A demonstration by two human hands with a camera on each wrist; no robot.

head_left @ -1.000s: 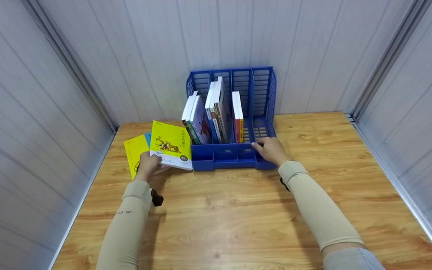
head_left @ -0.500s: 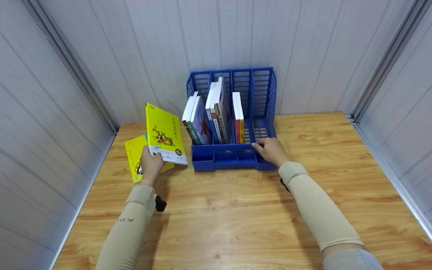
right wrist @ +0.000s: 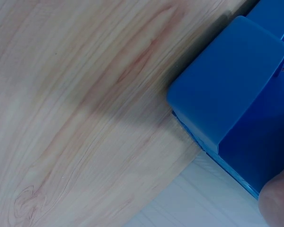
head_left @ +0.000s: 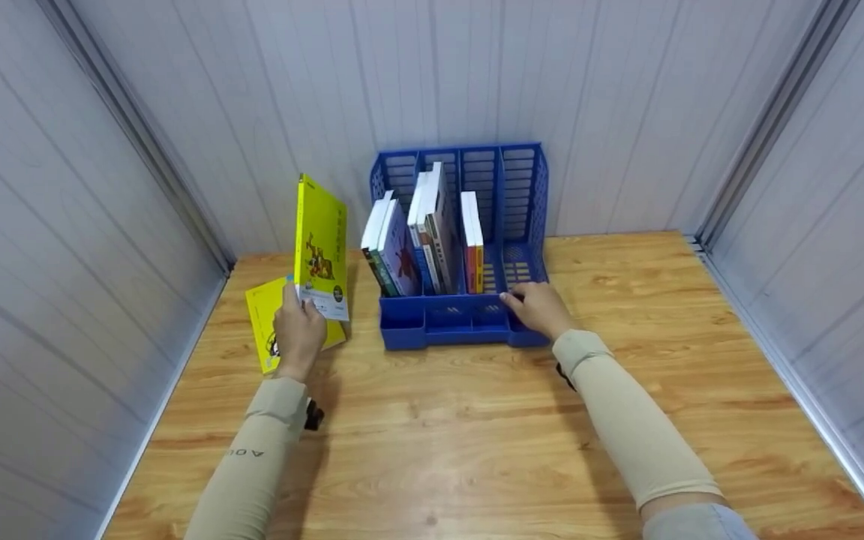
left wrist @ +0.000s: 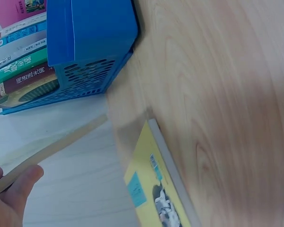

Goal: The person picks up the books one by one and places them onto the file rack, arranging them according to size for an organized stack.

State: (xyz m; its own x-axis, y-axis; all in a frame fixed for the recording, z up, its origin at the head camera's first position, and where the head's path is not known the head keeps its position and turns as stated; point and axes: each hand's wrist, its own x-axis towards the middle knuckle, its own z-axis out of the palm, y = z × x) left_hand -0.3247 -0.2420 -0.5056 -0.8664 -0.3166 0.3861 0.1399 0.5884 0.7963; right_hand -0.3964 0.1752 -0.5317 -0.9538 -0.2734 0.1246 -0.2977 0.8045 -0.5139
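Note:
My left hand (head_left: pixel 301 335) pinches a yellow book (head_left: pixel 325 244) by its lower edge, between thumb and fingers. The book stands nearly upright in the air, left of the blue file rack (head_left: pixel 402 337); in the left wrist view it shows edge-on. Beneath it another yellow book (left wrist: pixel 158 189) lies on the table, partly hidden in the head view by my hand. My right hand (head_left: pixel 543 309) grips the front edge of the rack at its right end. In the right wrist view only a fingertip (right wrist: pixel 279 201) shows at the rack's edge.
Several books stand in the rack: a leaning pair (head_left: pixel 387 247) at the left, a taller group (head_left: pixel 432 232) beside it, and a red and yellow pair (head_left: pixel 472 244) in the third slot. White panel walls enclose the wooden table (head_left: pixel 432 435).
My left hand has lifted the yellow book off the other one and turned it from lying flat to nearly upright, spine toward me. The right hand keeps its hold on the rack.

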